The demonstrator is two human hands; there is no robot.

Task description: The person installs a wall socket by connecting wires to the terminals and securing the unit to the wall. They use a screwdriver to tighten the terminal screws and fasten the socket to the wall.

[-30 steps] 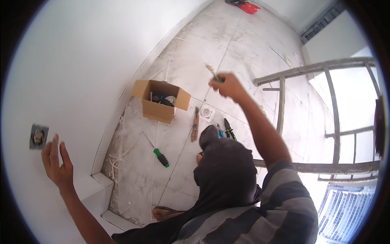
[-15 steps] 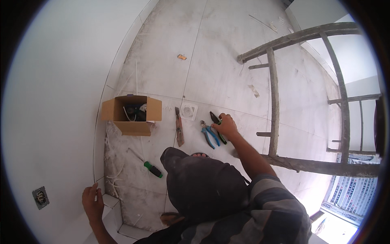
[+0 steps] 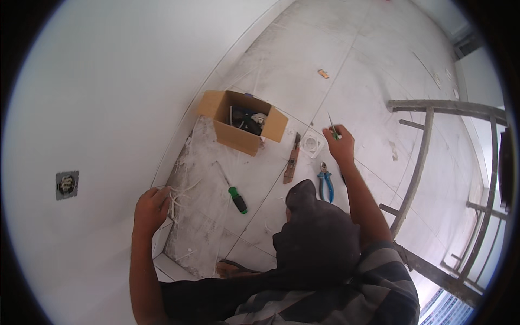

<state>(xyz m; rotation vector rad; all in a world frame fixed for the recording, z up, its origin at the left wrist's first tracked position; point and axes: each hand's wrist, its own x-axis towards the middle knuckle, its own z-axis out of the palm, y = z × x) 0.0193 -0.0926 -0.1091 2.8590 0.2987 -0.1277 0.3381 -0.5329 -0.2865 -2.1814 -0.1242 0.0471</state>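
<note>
My right hand (image 3: 341,145) is closed round a small screwdriver (image 3: 335,131); its thin shaft points away from me and a bit of green handle shows. Below that wrist, a dark tool (image 3: 342,176) is mostly hidden by the forearm. Blue-handled cutting pliers (image 3: 326,184) lie nearby on the floor, beside a rusty utility knife (image 3: 292,158) and a white socket cover frame (image 3: 311,144). By the wall at left, my left hand (image 3: 150,210) has its fingers curled together; what they hold, if anything, cannot be made out. A green-and-black screwdriver (image 3: 237,200) lies between my hands.
An open cardboard box (image 3: 238,138) with dark parts inside stands against the wall. A socket (image 3: 67,185) is set in the wall at left. The wooden ladder-like frame (image 3: 417,168) stands at right. White cable scraps (image 3: 181,199) and an orange scrap (image 3: 323,73) lie on the tiles.
My right hand has left the pliers and moved away from me, now with the small screwdriver in it. My left hand has come up along the wall. The view has turned, shifting everything.
</note>
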